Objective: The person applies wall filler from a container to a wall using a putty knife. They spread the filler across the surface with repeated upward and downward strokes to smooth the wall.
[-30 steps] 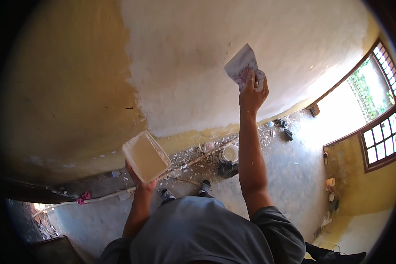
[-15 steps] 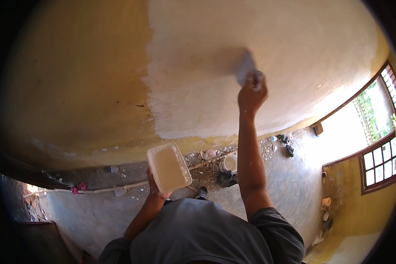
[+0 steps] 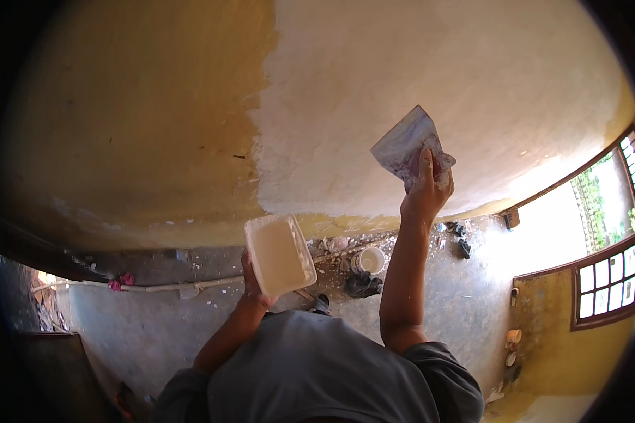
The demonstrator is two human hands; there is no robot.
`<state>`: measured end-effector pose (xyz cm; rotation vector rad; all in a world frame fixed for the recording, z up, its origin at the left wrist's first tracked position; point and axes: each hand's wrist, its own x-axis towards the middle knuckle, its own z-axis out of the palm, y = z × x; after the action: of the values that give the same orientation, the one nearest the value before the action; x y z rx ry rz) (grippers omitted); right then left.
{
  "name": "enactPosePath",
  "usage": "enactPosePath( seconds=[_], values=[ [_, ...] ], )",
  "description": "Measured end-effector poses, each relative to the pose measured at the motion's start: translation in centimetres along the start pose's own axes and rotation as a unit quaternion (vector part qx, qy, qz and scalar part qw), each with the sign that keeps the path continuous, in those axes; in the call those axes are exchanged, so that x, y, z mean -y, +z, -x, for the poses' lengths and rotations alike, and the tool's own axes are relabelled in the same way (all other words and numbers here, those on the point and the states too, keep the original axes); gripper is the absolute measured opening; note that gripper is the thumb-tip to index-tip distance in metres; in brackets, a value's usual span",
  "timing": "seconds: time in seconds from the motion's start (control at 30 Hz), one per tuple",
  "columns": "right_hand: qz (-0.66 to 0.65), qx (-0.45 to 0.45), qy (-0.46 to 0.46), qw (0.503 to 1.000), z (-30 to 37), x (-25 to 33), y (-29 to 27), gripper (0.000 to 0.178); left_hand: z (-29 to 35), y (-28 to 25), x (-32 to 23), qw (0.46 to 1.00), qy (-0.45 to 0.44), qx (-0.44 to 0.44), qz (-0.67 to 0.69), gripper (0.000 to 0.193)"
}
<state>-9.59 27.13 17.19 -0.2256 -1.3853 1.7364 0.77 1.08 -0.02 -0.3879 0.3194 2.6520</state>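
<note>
My right hand grips a wide, flat putty knife, its handle smeared with pale material. The blade points up and left in front of the wall; whether it touches the surface I cannot tell. A rectangular plastic tub with a pale, smooth mix in it is held by my left hand at its lower left side. A whitish coat covers the middle and right of the wall, and its ragged left edge meets bare yellow wall.
Along the wall's foot lie a long pole, a white bucket, a black plastic bag and scattered pale crumbs. Farther right are more dark bags, a small brown box, a bright opening and a barred window.
My right hand has come down and slightly right, away from its blurred stroke on the wall, and the blade's face now shows. The tub stays in my left hand.
</note>
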Motion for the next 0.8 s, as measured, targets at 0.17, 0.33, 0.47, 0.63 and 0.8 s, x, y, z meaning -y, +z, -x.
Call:
enactPosePath(
  seconds=[0.17,0.33,0.47,0.63,0.8],
  values=[
    [-0.015,0.131,0.038,0.99,2.5,1.4,-0.6,0.016,0.1,0.8,-0.6,1.0,0.015,-0.002,0.025,0.057],
    [0.148,0.276,-0.031,0.949,5.2,-2.1,-1.1,0.018,0.0,0.6,-1.6,0.999,0.037,-0.02,-0.003,0.058],
    [0.118,0.318,0.03,0.94,7.0,-3.8,-1.0,0.019,0.0,1.4,-2.6,0.999,0.053,0.007,0.008,0.06],
    [0.162,0.423,0.04,0.89,8.1,-7.7,-2.9,0.026,-0.5,2.0,-3.3,0.996,0.084,0.006,-0.005,0.07],
    [0.407,0.343,0.006,0.846,5.8,-7.8,-2.1,0.019,-0.8,2.3,-4.4,0.994,0.106,0.017,-0.009,0.07]
  ],
)
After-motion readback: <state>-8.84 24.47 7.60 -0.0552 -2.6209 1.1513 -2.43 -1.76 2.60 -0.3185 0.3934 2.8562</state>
